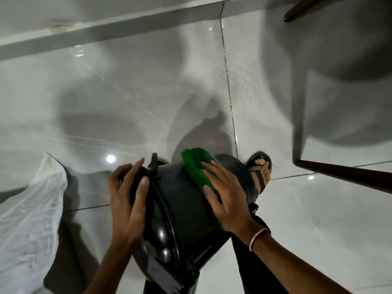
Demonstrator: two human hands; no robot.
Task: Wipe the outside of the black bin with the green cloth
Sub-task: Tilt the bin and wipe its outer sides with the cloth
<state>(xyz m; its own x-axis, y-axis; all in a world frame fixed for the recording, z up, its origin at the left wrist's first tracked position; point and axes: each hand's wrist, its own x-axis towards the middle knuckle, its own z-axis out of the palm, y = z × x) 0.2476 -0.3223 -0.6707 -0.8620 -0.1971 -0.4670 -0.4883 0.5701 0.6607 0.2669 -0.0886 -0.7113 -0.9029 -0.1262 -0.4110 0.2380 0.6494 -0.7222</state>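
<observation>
The black bin [178, 200] lies tipped on its side low in the middle of the head view, its lid end to the left. My left hand [127, 200] presses flat against the lid with the fingers spread. The green cloth [196, 168] is draped over the bin's rounded side. My right hand [224, 198] lies flat on the cloth and presses it onto the bin. Part of the cloth is hidden under that hand.
Glossy white floor tiles [148, 92] spread all around. A crumpled white plastic bag [29, 209] lies at the left. A dark wooden furniture leg [347, 177] slants in at the right, another [301, 9] at the top right. My sandalled foot [262, 170] rests behind the bin.
</observation>
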